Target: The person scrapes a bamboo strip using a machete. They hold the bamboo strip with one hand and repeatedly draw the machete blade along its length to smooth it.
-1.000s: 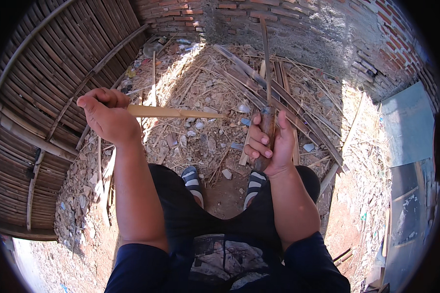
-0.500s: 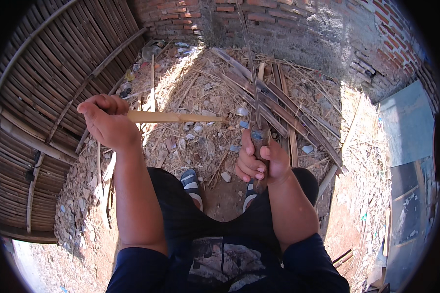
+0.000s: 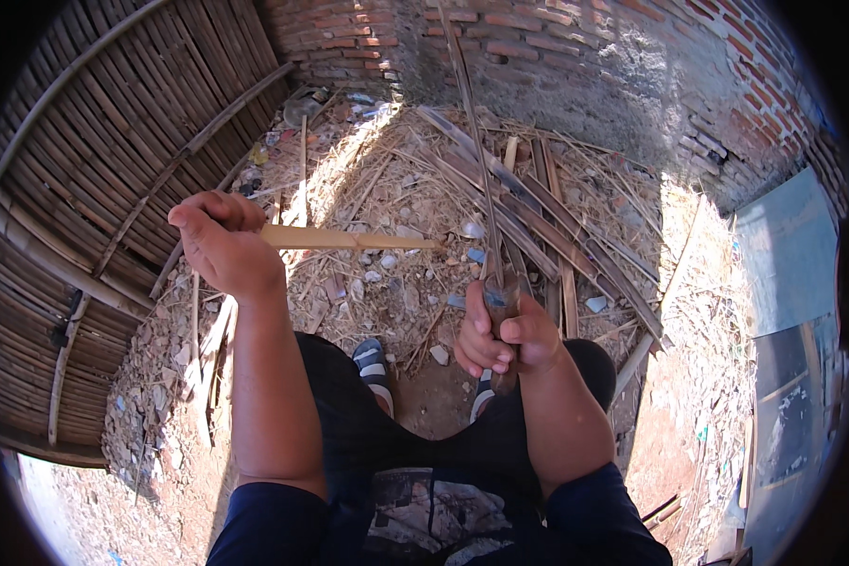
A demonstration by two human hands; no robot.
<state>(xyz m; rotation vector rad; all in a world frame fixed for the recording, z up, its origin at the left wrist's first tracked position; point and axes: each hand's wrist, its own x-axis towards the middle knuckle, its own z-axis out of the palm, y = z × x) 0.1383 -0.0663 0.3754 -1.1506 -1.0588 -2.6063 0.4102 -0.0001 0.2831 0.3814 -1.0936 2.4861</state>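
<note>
Left hand point(image 3: 224, 241) is curled closed around one end of a pale bamboo-looking strip point(image 3: 349, 241), which sticks out pretty much level to the right. Right hand point(image 3: 509, 335) has its fingers wrapped round the dark handle of a long knife point(image 3: 486, 179), with the thin blade pointing up and away toward the back wall. The strip's free end stops short of the blade — no contact that I can see.

As for how far along it is: the strip looks already split off and fairly flat, I'd say, with a step or joint partway down its length. It doesn't look finished to me, but honestly I can't tell how much trimming is left. No cut is being made right now.

Past the hands there are striped sandals point(image 3: 374, 368) below, then stony ground point(image 3: 387, 292) littered with straw. Dark split lengths point(image 3: 623, 292) lie piled ahead to the right — look uncut to me. Brick wall point(image 3: 613, 94) behind, slatted wall point(image 3: 141, 113) on the left, bluish sheet point(image 3: 788, 255) on the right.
</note>
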